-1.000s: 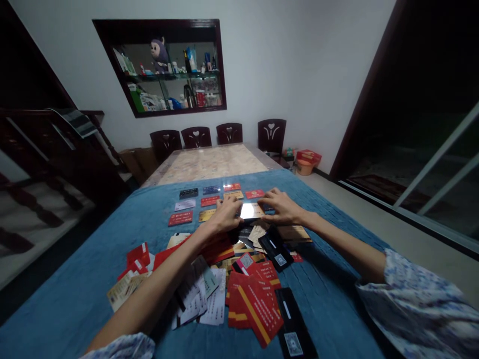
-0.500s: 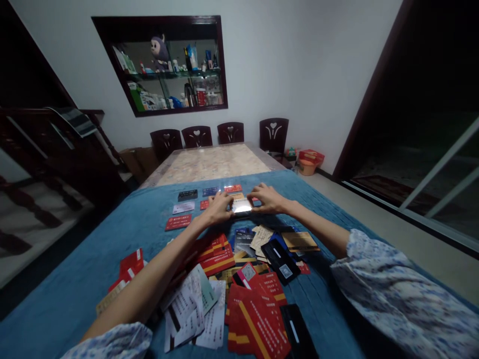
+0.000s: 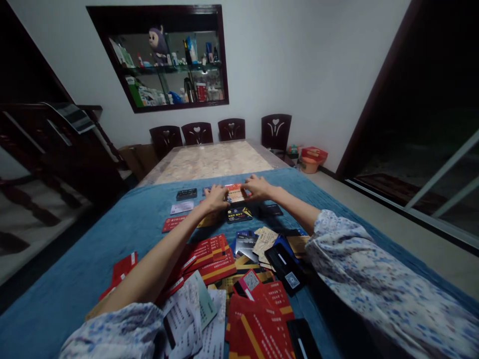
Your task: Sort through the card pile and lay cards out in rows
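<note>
My left hand (image 3: 216,198) and my right hand (image 3: 257,188) are over the far rows of cards, with fingers bent in a pinch. Between their fingertips is a cream and orange card (image 3: 235,194), gripped at its left and right edges. Just nearer to me lies a black VIP card (image 3: 239,215) with yellow marks. Another dark card (image 3: 271,210) lies below my right hand. Left of my left hand are a black card (image 3: 186,193), a pale lilac card (image 3: 182,207) and a red card (image 3: 173,223). My left hand partly hides a blue card.
Loose heaps of red cards (image 3: 258,324), white cards (image 3: 215,326) and a black card with a code (image 3: 286,269) lie near me on the blue cloth (image 3: 93,249). Beyond are the bare tabletop (image 3: 220,159) and several dark chairs (image 3: 276,130).
Both hands have moved slightly farther away with a card between them. The black VIP card, hidden before, now shows in front of them. The view has shifted slightly.
</note>
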Demonstrator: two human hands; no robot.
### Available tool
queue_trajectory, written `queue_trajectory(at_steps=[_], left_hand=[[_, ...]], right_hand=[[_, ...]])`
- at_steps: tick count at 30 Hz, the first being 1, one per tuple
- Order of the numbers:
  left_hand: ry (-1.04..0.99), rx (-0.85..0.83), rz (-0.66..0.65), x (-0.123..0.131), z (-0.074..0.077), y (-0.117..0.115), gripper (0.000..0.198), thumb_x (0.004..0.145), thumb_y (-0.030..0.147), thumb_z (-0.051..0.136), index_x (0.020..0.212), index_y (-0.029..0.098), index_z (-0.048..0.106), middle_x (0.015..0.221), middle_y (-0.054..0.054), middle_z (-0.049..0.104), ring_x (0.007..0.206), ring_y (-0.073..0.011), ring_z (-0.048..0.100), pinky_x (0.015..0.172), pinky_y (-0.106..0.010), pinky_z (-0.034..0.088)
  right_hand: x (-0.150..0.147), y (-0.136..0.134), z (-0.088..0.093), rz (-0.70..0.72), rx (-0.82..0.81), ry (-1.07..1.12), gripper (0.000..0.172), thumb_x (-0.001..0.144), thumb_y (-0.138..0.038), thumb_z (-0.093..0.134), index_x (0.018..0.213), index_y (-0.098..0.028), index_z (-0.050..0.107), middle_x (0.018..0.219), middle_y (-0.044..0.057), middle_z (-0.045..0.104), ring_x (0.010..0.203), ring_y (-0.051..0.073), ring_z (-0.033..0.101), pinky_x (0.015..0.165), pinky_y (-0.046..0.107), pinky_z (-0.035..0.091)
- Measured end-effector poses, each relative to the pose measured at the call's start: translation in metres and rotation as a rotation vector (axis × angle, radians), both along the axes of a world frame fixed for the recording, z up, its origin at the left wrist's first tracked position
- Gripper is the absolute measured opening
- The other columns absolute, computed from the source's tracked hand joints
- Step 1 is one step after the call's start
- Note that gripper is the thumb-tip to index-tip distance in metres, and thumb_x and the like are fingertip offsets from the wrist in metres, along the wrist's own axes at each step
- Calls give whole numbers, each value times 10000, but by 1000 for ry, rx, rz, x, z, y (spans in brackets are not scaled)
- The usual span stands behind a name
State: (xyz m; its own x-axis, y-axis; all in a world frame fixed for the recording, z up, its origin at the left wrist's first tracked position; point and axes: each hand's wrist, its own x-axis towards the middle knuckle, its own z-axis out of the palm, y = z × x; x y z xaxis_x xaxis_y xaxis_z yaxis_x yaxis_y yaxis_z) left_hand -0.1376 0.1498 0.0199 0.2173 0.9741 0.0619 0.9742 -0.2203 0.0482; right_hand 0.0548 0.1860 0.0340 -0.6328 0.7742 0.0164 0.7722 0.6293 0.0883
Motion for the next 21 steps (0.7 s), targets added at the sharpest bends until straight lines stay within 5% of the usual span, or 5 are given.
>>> queue_trajectory(at_steps=[21], left_hand=[[65,-118,11,-4,-13,25,161,760,278,637,902,204,653,1127,-99,673,1211,-364,467,976,-579,377]], right_hand=[[-16,22,-10,-75,-126,-85,413,795,-384,626,1179,-246,688,1232,132,668,1238,375,465,962,525,411]])
